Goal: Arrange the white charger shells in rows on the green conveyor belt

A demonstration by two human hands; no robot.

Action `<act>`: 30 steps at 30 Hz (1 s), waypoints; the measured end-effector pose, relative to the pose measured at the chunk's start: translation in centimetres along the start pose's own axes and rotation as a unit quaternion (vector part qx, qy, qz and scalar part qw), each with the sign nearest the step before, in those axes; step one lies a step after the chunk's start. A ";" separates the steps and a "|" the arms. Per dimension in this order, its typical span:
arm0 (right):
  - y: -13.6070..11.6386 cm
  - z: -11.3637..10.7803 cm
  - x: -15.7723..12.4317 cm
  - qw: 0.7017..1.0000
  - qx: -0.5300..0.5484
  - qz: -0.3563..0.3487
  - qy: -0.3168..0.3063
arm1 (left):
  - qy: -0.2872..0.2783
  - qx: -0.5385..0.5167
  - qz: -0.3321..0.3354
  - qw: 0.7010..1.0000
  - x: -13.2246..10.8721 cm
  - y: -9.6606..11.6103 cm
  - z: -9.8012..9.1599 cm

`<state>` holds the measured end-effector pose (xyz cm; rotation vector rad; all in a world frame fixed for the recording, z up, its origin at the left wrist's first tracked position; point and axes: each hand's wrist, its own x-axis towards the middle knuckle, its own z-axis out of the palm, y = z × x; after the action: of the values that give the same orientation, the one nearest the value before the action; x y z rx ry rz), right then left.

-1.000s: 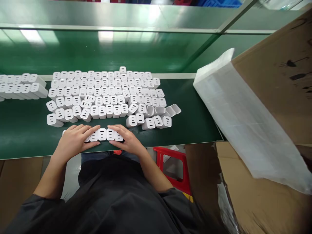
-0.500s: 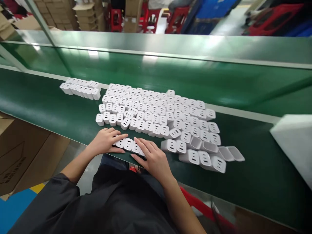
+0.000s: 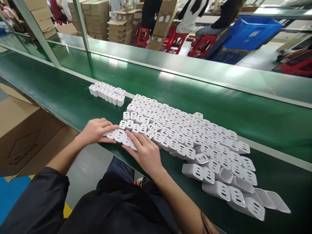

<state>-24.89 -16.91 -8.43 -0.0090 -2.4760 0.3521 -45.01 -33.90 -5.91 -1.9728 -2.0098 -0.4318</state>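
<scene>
The 2 forearms (image 3: 63, 158) angle in toward each other; the left hand (image 3: 95, 131) lies palm down, fingers nearly straight and together, tips on the left end of a short row of white chargers (image 3: 119, 136); the right hand (image 3: 145, 153) lies flat too, fingers stretched, slightly spread over the row's right end. The row lies just in front of the big block of chargers (image 3: 185, 136), at its left corner; a small cluster (image 3: 107, 92) stands apart beyond that corner.

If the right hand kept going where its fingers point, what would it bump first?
The right hand rests on the short row of white shells; beyond it, probably the big block's corner shell, though depth is unclear.
</scene>
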 end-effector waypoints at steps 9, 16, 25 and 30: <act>-1.3 11.6 18.3 0.977 0.049 0.051 -0.199 | -0.017 -0.035 -0.243 0.969 -4.2 -17.6 -0.8; 0.6 16.6 21.4 0.964 0.010 0.085 -0.252 | -0.027 -0.043 -0.232 0.971 -3.3 -24.4 3.3; 1.5 17.3 21.8 0.969 -0.077 0.070 -0.222 | 0.074 -0.027 -0.206 0.975 -0.2 -26.5 6.2; 2.1 17.3 22.2 0.970 -0.097 0.035 -0.221 | 0.232 -0.127 -0.261 0.928 1.5 -26.4 7.5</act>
<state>-53.12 -17.19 -9.07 -0.1118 -2.9495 0.1482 -71.43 -29.88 -12.34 -1.2427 -2.1983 -1.2066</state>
